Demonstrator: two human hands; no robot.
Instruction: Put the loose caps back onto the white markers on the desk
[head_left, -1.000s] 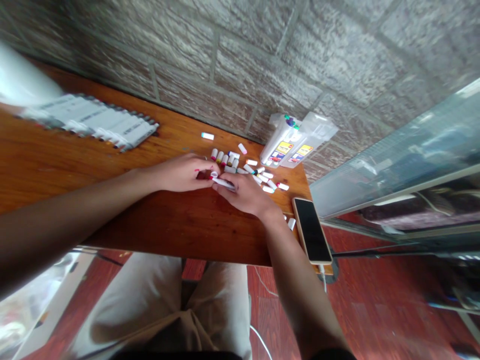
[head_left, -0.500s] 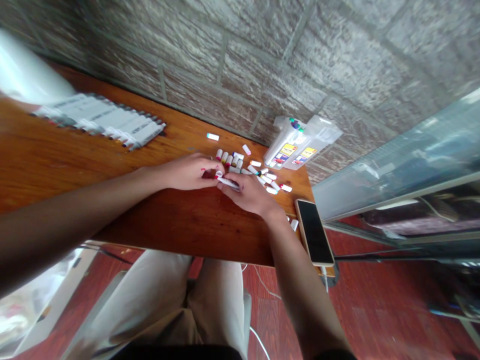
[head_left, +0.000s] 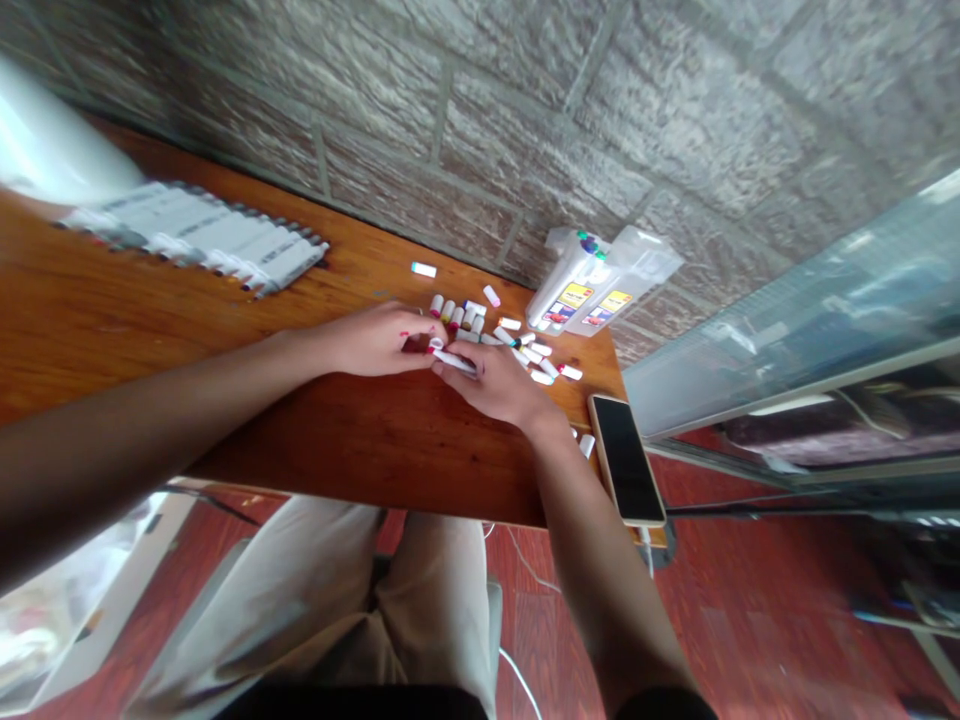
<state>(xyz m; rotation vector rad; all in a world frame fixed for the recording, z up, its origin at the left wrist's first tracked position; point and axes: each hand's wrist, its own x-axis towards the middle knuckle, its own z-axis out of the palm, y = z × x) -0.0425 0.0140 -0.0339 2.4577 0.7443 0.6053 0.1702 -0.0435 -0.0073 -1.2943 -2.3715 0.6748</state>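
Over the wooden table, my left hand (head_left: 379,340) pinches a small white marker cap (head_left: 436,344) between thumb and forefinger, its round open end showing. Red marks stain this hand near the thumb. My right hand (head_left: 499,382) is closed around a white marker (head_left: 457,362), whose red end reaches the left fingertips beside the cap. Whether cap and marker touch, I cannot tell. Just beyond both hands lie several loose white caps (head_left: 541,350) with coloured ends, some partly hidden by the right hand.
Several grey-white markers (head_left: 217,240) lie in a row at the left, near a white rounded object (head_left: 60,140). A clear plastic marker case (head_left: 592,285) stands open by the brick wall. A phone (head_left: 627,460) with a cable lies at the table's right edge.
The view shifts slightly, moving the whole scene a little right and then slightly back. Both hands keep almost the same pose, with the cap and marker still held.
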